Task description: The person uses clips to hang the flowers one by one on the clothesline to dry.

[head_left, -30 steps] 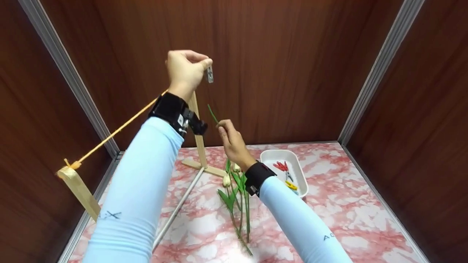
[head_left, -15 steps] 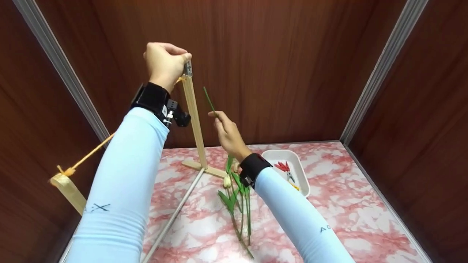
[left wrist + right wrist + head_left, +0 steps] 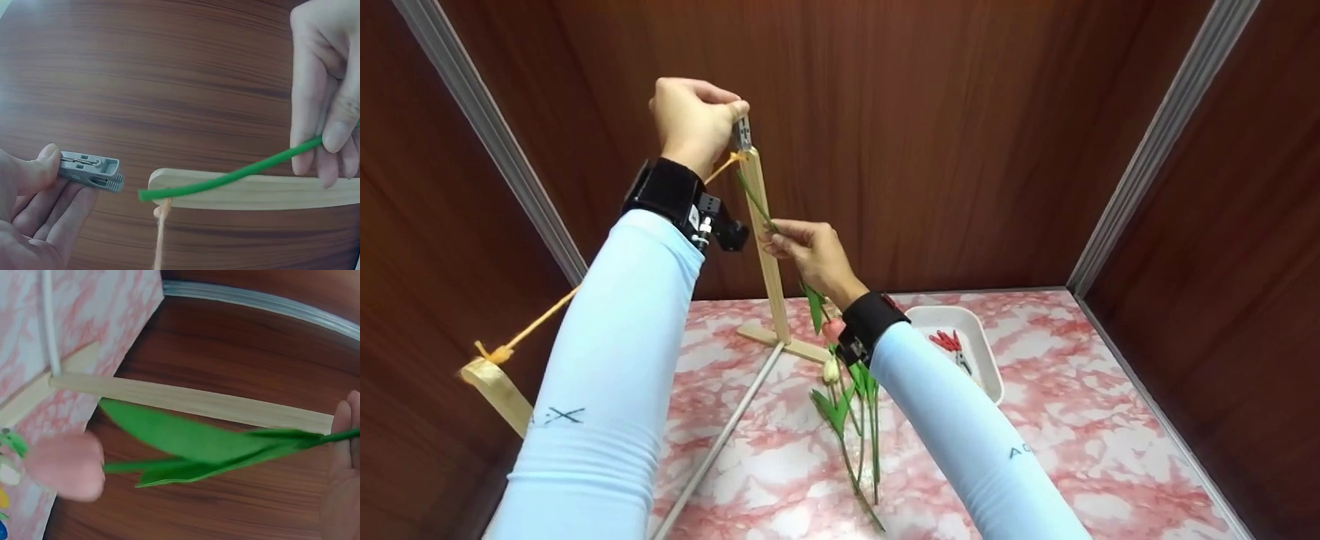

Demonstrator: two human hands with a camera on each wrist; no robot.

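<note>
High at the top of the wooden post [image 3: 772,289], my left hand [image 3: 690,124] pinches a grey clothespin [image 3: 90,167] by its handle end. The nose of the clothespin points towards the cut end of a green stem, with a small gap between them in the left wrist view. My right hand [image 3: 814,255] pinches that stem [image 3: 230,176] between thumb and fingers. It belongs to a pink artificial tulip [image 3: 64,466], held upside down with its bloom and leaves [image 3: 185,444] below the hand. An orange cord [image 3: 160,233] is knotted at the post's tip, behind the stem's end.
The cord runs down left to a nearer wooden post [image 3: 499,394]. A pale rod [image 3: 727,431] lies along the floor of the stand. Several tulips [image 3: 847,420] lie on the marbled surface. A white tray [image 3: 994,367] behind the right arm holds red and grey clothespins [image 3: 949,341].
My left hand has moved left with the clothespin to the post's top. My right hand has risen and shifted left, bringing the stem's end across the post.
</note>
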